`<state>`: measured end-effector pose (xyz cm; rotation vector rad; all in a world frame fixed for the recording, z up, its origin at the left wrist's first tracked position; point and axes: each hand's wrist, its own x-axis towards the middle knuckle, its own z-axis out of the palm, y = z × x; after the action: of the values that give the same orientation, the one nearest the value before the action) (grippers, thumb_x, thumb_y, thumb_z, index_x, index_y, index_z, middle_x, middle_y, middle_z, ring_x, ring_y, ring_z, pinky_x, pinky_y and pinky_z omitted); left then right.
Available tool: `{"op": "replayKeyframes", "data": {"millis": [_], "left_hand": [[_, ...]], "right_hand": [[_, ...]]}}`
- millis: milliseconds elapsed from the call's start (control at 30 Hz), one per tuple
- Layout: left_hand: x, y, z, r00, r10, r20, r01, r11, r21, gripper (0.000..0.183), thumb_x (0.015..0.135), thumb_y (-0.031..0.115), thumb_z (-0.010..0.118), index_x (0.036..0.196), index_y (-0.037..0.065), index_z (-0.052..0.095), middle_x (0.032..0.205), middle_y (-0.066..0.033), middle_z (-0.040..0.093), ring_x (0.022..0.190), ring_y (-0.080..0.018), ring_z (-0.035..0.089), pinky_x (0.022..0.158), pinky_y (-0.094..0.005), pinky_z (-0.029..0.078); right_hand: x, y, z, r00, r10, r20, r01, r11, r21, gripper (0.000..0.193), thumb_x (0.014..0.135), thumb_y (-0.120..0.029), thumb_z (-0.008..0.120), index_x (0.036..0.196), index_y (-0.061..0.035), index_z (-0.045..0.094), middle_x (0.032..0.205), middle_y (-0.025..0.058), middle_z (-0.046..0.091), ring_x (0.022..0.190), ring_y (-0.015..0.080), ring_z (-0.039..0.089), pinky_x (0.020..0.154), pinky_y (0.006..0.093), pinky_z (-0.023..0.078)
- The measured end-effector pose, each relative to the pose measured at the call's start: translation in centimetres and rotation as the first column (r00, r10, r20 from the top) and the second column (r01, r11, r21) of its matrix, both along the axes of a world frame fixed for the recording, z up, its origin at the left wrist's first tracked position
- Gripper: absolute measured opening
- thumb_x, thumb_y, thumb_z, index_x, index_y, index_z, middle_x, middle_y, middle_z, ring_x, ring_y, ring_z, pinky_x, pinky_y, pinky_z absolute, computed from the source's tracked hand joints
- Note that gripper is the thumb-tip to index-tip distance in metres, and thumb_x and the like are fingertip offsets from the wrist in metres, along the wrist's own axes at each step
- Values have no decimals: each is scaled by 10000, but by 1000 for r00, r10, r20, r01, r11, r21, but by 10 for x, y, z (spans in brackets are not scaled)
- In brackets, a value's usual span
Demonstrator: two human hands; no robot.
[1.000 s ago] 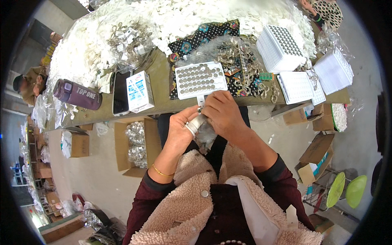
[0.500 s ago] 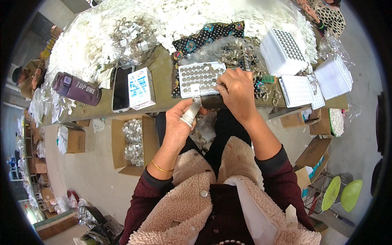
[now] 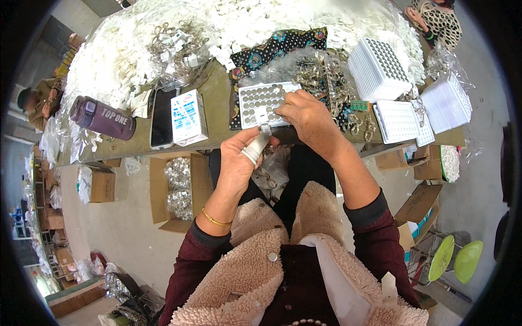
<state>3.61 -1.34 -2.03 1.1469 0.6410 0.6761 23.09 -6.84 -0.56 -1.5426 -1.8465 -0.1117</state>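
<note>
The shallow white plastic tray with rows of small round silvery discs (image 3: 262, 103) lies flat at the near edge of the olive-green work table (image 3: 217, 103), square to the person and within easy reach of both arms. The right hand (image 3: 304, 111) rests on the tray's right end with its fingers curled down onto the discs; whether it pinches one of them cannot be told, since the fingertips are hidden under the knuckles. The left hand (image 3: 242, 155) hangs just below the table edge, closed around a small pale, sleeve-like piece with a metal tip (image 3: 258, 142), which is held upright and close to the tray, probably so the two hands can meet over a short path.

Just behind the tray lies a dark patterned cloth (image 3: 283, 46) with a heap of metal key rings under clear plastic film (image 3: 321, 73), a soft bed that keeps loose parts from rolling. To the right stand stacked empty white cell trays (image 3: 380, 68) and further flat ones (image 3: 399, 120). To the left lie a small white and blue carton (image 3: 188, 117), a dark phone (image 3: 161, 119) and a purple drinking bottle on its side (image 3: 103, 117). White paper tags are piled (image 3: 109, 60) across the far table. Under the table an open cardboard box (image 3: 176, 190) holds bagged parts.
</note>
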Motion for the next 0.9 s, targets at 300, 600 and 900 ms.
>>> {"op": "replayKeyframes", "data": {"millis": [300,600,900], "left_hand": [[2,-1,-3,997,3,71,-2,1000,-17,207,946,46,621,1124,-38,687,884,-119,733,550,-11,483,474,-166,355],[8,-14,1,997,73,14,-74,994,83,212,908,80,683,1091,-26,694,815,-41,709,541,-18,508,468,-169,367],[6,-13,-3,998,43,50,-45,999,31,187,914,129,689,1051,3,707,720,21,647,554,-13,498,479,-160,351]], "right_hand": [[-8,-8,8,987,-49,-150,61,995,75,112,745,-18,660,840,-57,615,827,89,579,810,304,586,692,402,488],[-35,-16,5,970,-60,-235,84,992,93,157,758,24,703,862,-54,615,780,71,583,755,273,562,663,353,463],[-33,-20,-2,895,95,-435,-86,995,41,78,785,4,671,852,-27,647,766,100,595,783,305,595,677,385,480]]}}
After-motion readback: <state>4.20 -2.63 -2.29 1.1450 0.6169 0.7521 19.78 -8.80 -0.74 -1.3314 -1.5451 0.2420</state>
